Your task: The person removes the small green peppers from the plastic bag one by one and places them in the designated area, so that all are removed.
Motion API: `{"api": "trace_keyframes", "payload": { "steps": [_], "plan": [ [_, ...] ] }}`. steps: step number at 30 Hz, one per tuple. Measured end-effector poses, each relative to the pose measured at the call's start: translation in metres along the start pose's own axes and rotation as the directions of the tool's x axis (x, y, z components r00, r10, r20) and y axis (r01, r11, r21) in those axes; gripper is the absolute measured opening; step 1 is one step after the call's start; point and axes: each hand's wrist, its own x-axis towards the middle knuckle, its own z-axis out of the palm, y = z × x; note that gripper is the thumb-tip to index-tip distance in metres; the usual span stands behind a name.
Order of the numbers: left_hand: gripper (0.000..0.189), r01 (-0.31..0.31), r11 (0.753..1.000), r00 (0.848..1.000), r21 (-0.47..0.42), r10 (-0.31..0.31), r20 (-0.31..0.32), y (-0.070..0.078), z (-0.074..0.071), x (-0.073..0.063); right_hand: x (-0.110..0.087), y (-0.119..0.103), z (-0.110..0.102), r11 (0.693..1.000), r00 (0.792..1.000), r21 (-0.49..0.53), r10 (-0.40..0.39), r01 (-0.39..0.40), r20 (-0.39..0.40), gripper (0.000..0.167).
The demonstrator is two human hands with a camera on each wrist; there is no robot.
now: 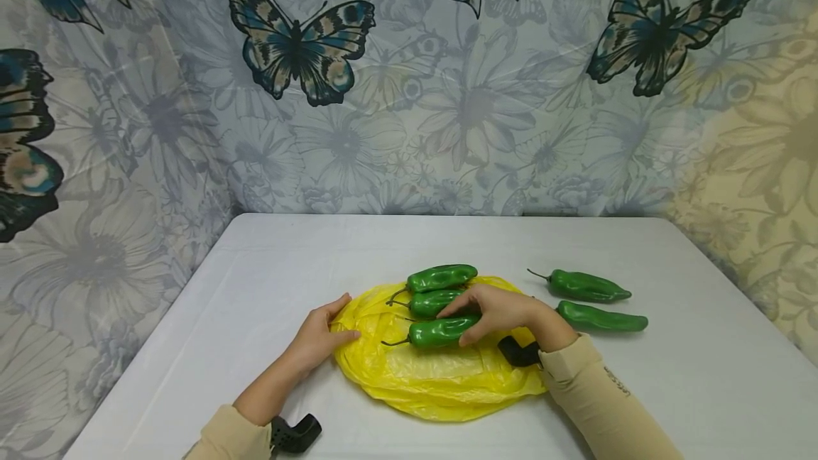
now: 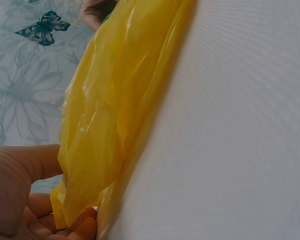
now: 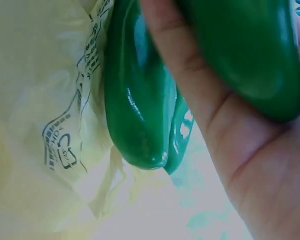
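A yellow plastic bag [image 1: 434,385] lies crumpled and flattened on the table, and my left hand [image 1: 313,336] pinches its left edge. Thumb and curled fingers [image 2: 82,227] show on either side of that edge in the left wrist view. Over the bag, my right hand [image 1: 501,311] holds a glossy green pepper [image 1: 434,333] by its blunt end, stem pointing left. Just behind it are a middle pepper [image 1: 429,303], partly hidden by the fingers, and a rear pepper [image 1: 442,277]. In the right wrist view, the held pepper [image 3: 250,55] lies against the palm.
Two more green peppers, a farther one [image 1: 588,285] and a nearer one [image 1: 603,317], lie on the white table [image 1: 281,254] right of the bag. Black wrist devices, left [image 1: 295,434] and right [image 1: 519,351], stick out from the sleeves. A butterfly-patterned wall covering [image 1: 409,148] rises behind.
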Motion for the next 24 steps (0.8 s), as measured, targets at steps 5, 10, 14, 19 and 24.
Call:
{"api": "trace_keyframes", "payload": {
  "steps": [5, 10, 14, 19, 24],
  "plan": [
    [0.069, 0.010, 1.000, 1.000, 0.007, -0.010, -0.001, 0.000, 0.000, 0.001, -0.002, -0.003, -0.004, 0.999, 0.999, -0.014, -0.040, 0.040, -0.032, 0.045],
    [0.070, 0.006, 1.000, 1.000, 0.008, -0.006, 0.002, 0.000, 0.000, 0.000, -0.002, -0.005, -0.007, 0.998, 0.995, 0.001, -0.068, 0.068, -0.076, 0.045],
    [0.070, 0.002, 1.000, 1.000, 0.009, -0.002, 0.003, 0.000, 0.000, 0.000, -0.003, -0.004, -0.008, 0.996, 0.993, 0.031, -0.082, 0.084, -0.083, 0.046],
    [0.070, 0.001, 1.000, 1.000, 0.010, -0.001, 0.002, -0.001, 0.001, 0.000, -0.006, -0.003, -0.010, 0.994, 0.991, 0.051, -0.088, 0.093, -0.096, 0.047],
    [0.070, 0.003, 1.000, 1.000, 0.010, -0.003, 0.001, -0.001, 0.001, 0.000, -0.010, -0.003, -0.013, 0.995, 0.990, 0.047, -0.086, 0.091, -0.109, 0.046]
  ]
}}
